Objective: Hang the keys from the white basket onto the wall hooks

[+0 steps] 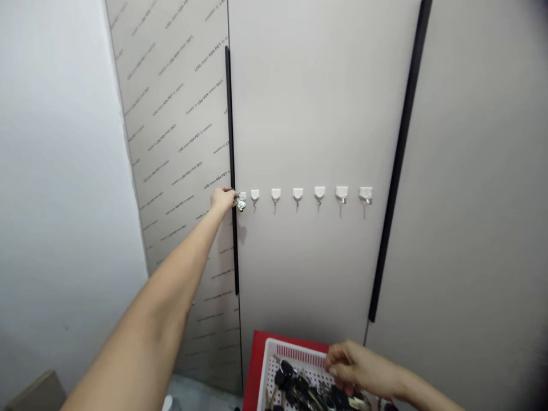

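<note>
Keys (241, 204), a small shiny bunch, are at the left end of a row of hooks in the head view, right at the leftmost hook (242, 195) and partly covering it. The left hand (223, 198) reaches up to them with the arm stretched out, and its grip looks clamped on the bunch by the fingertips. Whether the ring is over the prong or only in front of it is too small to tell. The step in hand looks like fitting the bunch to that hook. As a judgement, the next move calls for a small, careful shift of the fingertips: the ring lined up with the prong, and the grip eased only once the hook bears the weight.

Six more hooks (298, 194) run to the right across the pale door (299, 268), between two black strips (231, 137). The left hand is just beside the nearer strip.

Below, the right hand (349, 365) is at the far right part of a white basket (262, 374), fingers curled over its contents; I cannot tell whether its grip holds anything. Black-headed keys (303, 395) lie heaped in the basket, which rests on something red (252, 371).
</note>
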`<state>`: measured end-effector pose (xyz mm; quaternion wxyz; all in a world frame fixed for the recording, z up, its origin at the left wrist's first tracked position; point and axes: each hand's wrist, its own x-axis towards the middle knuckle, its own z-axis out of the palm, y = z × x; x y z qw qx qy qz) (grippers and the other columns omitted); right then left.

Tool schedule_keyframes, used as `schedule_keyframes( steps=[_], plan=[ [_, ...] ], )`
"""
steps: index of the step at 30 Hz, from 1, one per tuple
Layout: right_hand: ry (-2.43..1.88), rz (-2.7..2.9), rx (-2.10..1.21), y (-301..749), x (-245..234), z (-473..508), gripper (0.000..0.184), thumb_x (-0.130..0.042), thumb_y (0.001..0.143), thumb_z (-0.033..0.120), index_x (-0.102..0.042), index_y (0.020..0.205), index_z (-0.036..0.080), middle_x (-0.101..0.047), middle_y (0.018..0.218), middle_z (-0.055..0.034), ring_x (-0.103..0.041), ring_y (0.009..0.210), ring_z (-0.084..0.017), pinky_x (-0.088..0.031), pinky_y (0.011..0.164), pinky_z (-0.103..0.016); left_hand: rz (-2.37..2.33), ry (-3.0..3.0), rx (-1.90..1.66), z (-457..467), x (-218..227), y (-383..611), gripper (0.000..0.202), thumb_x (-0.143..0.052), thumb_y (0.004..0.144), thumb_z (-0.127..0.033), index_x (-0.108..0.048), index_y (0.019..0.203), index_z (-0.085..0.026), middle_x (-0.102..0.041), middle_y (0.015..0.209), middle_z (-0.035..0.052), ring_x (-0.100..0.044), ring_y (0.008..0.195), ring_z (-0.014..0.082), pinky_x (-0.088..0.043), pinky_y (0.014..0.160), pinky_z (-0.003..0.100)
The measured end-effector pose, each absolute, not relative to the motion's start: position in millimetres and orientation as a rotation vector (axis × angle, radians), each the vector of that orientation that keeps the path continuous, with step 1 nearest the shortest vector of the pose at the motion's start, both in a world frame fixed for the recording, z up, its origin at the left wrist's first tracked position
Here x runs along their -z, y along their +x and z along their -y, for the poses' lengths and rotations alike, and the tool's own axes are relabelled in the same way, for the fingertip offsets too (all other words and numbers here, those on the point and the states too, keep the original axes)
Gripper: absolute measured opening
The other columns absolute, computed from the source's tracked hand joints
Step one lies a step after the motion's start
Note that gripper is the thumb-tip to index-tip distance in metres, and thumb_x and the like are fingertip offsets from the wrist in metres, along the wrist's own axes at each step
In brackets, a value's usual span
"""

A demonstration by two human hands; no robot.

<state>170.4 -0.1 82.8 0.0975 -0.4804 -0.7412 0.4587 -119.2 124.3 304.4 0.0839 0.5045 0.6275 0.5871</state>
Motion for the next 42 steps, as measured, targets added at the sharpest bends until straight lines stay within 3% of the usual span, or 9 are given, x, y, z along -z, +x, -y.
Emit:
schedule_keyframes(
  steps=[2,6,15,19,26,30,35,37,42],
  plan=[
    [-1.410,2.171,-1.388,172,-80,1,0.012,-0.040,0.060,0.022,-0.047,0.065,0.013,-0.047,0.052,0.0026,-0.044,0.043,-0.005,-0.032,0.041,-0.015,-1.887,1.607,-1.547,-121,-307,-119,0.001,-0.050,0.049,-0.013,-0.050,0.050,-0.012,-0.045,0.038,0.0009,-0.049,0.046,0.0138,-0.036,0.045,0.024],
    [-1.423,2.084,-1.436,180,-76,5,0.008,-0.040,0.059,0.020,-0.043,0.061,0.013,-0.046,0.049,0.0031,-0.042,0.040,-0.004,-0.031,0.040,-0.014,-1.985,1.678,-1.343,-119,-314,-123,0.016,-0.050,0.047,-0.011,-0.039,0.035,-0.013,-0.032,0.028,-0.0013,-0.043,0.037,0.0132,-0.031,0.040,0.024],
    [-1.384,2.024,-1.491,190,-55,2,0.011,-0.042,0.061,0.025,-0.042,0.063,0.014,-0.045,0.046,0.0043,-0.040,0.040,-0.004,-0.028,0.038,-0.014,-1.778,1.618,-1.635,-116,-326,-108,0.005,-0.046,0.050,-0.015,-0.049,0.053,-0.012,-0.038,0.036,-0.0033,-0.035,0.034,0.0062,-0.028,0.036,0.019],
    [-1.326,1.982,-1.417,194,-49,1,0.019,-0.042,0.064,0.032,-0.043,0.059,0.013,-0.043,0.046,0.0044,-0.039,0.040,-0.003,-0.028,0.039,-0.014,-1.438,1.769,-1.340,-81,-258,-78,0.018,-0.047,0.051,-0.017,-0.054,0.067,-0.012,-0.048,0.047,-0.0017,-0.038,0.039,0.0054,-0.027,0.038,0.017],
    [-1.369,1.659,-1.255,195,-61,-5,0.033,-0.038,0.064,0.046,-0.042,0.056,0.013,-0.048,0.049,0.0027,-0.042,0.041,-0.005,-0.032,0.040,-0.017,-1.217,1.896,-0.695,-1,-62,-19,0.020,-0.040,0.056,-0.014,-0.053,0.072,-0.012,-0.055,0.068,0.0023,-0.047,0.064,0.0113,-0.036,0.059,0.022],
    [-1.357,1.576,-1.321,191,-54,-1,0.034,-0.043,0.059,0.047,-0.044,0.057,0.013,-0.050,0.049,0.0032,-0.044,0.040,-0.005,-0.031,0.039,-0.017,-1.241,2.096,-0.678,25,-10,-10,0.032,-0.038,0.055,-0.009,-0.051,0.083,-0.015,-0.052,0.087,0.0043,-0.043,0.084,0.0145,-0.031,0.075,0.025],
    [-1.265,1.352,-1.372,188,-72,-10,0.040,-0.038,0.061,0.052,-0.042,0.050,0.014,-0.046,0.041,0.0035,-0.041,0.035,-0.005,-0.029,0.037,-0.018,-1.130,1.956,-0.850,9,-42,-4,0.032,-0.047,0.055,-0.018,-0.048,0.087,-0.016,-0.050,0.092,0.0050,-0.043,0.085,0.0143,-0.031,0.076,0.025],
    [-1.117,1.230,-1.397,187,-98,-20,0.043,-0.033,0.064,0.053,-0.036,0.044,0.015,-0.040,0.035,0.0052,-0.036,0.031,-0.004,-0.026,0.035,-0.018,-1.051,1.737,-0.924,-9,-80,6,0.023,-0.042,0.061,-0.034,-0.049,0.069,-0.013,-0.053,0.070,0.0042,-0.048,0.065,0.0120,-0.036,0.062,0.024],
    [-0.599,1.235,-1.559,180,-181,-30,0.053,-0.017,0.066,0.058,-0.024,0.036,0.016,-0.023,0.030,0.0066,-0.022,0.026,-0.003,-0.018,0.031,-0.017,-0.491,1.359,-0.923,-42,-185,37,0.053,-0.014,0.067,-0.054,-0.031,0.037,-0.015,-0.031,0.031,-0.0032,-0.029,0.028,0.0044,-0.020,0.034,0.017]
  ],
)
